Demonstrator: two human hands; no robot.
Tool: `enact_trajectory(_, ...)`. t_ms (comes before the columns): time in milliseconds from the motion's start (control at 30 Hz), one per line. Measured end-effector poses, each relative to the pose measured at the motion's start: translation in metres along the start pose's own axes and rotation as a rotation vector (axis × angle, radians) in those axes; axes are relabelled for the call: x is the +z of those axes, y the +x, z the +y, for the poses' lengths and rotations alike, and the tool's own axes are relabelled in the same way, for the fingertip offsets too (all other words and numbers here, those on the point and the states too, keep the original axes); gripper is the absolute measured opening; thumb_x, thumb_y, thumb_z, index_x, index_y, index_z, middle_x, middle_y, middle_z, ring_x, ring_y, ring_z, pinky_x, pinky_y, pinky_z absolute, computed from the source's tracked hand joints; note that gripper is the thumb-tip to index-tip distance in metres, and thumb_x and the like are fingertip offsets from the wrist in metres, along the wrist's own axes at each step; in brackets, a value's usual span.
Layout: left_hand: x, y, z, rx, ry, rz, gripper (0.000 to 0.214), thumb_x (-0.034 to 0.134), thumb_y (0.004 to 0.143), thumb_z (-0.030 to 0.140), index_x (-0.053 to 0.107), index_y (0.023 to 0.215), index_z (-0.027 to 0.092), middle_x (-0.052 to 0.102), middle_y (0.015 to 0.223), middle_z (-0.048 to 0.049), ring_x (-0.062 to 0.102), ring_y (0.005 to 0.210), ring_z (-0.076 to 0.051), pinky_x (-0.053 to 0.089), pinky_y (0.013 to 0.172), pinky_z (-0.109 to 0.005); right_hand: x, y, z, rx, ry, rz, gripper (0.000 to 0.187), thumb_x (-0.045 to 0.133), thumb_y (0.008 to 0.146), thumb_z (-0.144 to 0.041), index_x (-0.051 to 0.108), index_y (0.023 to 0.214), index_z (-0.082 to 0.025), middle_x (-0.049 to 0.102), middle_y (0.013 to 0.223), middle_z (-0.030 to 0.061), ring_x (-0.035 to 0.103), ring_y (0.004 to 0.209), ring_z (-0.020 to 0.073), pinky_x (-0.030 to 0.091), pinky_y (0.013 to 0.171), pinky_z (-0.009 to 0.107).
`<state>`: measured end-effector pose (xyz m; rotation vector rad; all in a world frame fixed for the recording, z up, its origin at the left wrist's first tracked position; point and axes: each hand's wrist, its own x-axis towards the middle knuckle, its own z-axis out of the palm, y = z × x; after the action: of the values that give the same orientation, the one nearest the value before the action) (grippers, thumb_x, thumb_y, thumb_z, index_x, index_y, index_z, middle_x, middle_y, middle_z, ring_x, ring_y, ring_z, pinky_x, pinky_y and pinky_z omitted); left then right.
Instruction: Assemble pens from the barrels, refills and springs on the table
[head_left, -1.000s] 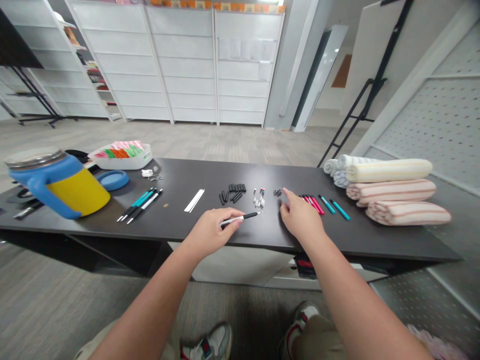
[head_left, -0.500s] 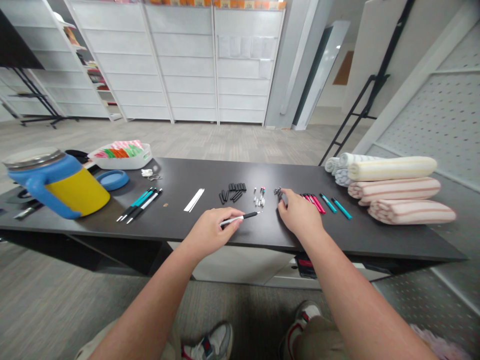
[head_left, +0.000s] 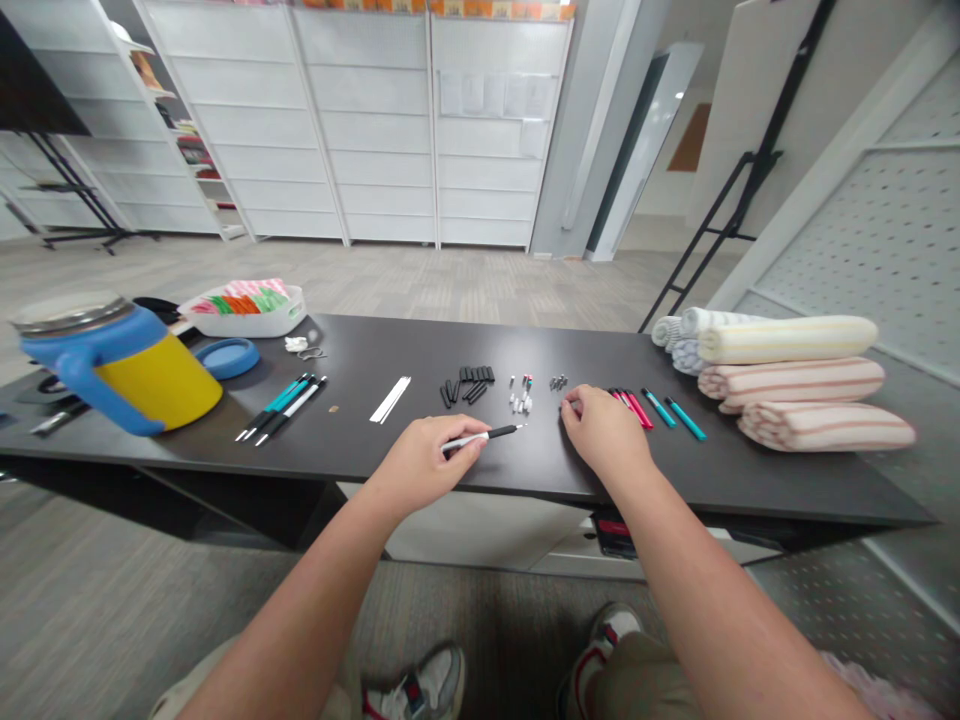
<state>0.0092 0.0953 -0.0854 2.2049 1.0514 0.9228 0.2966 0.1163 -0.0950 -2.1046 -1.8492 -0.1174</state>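
My left hand (head_left: 431, 455) is closed around a pen (head_left: 501, 432) with a white barrel and black grip, its bare tip pointing right. My right hand (head_left: 606, 432) has thumb and fingertips pinched together just above the table; anything between them is too small to make out. Just beyond those fingertips is a cluster of small metal pen tips (head_left: 559, 382). Small clear and silver parts (head_left: 520, 402) lie between the two hands. Black rubber grips (head_left: 477, 375) and thin white refills (head_left: 390, 399) rest farther left. Red pen barrels (head_left: 639, 408) and teal barrels (head_left: 685, 418) lie right of my right hand.
All this sits on a dark table (head_left: 360, 345). At the left stand a blue and yellow mug (head_left: 161, 375), a blue lid (head_left: 227, 357), a white basket (head_left: 259, 320) and several assembled pens (head_left: 289, 405). Rolled towels (head_left: 795, 380) are stacked at the right end.
My right hand has drawn back slightly toward me and right from the metal tips, which now show in full. My left hand keeps the pen in nearly the same place.
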Motion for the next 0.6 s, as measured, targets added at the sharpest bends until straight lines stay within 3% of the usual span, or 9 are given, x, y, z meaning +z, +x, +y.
enact_trajectory(133,-0.001,0.0,0.001,-0.012,-0.028,0.005,0.022,0.062,0.101,0.034,0.077,0.112,0.022,0.079,0.103,-0.0036,0.073,0.091,-0.019,0.051,0.063,-0.023,0.003,-0.002,0.008,-0.018,0.13,0.032,0.022,0.057,0.1,-0.033,0.075,0.099,-0.02,0.078,0.1,0.0116,0.072,0.093,0.0271,0.049,0.081,0.037)
enact_trajectory(367,-0.002,0.001,0.002,-0.018,-0.065,0.018,0.022,0.062,0.1,0.035,0.077,0.111,0.022,0.079,0.106,-0.0036,0.072,0.094,-0.02,0.051,0.062,-0.022,-0.002,-0.029,-0.001,-0.04,0.885,-0.11,0.038,0.07,0.091,-0.054,0.079,0.107,-0.021,0.079,0.092,0.0061,0.068,0.077,0.0211,0.052,0.071,0.034)
enact_trajectory(600,-0.003,0.001,0.001,0.002,-0.053,0.006,0.022,0.061,0.101,0.033,0.077,0.112,0.023,0.079,0.109,-0.003,0.073,0.098,-0.02,0.05,0.06,-0.021,-0.007,-0.041,-0.025,-0.078,1.027,-0.159,0.035,0.077,0.087,-0.052,0.081,0.105,-0.022,0.075,0.084,0.003,0.061,0.071,0.0177,0.047,0.065,0.03)
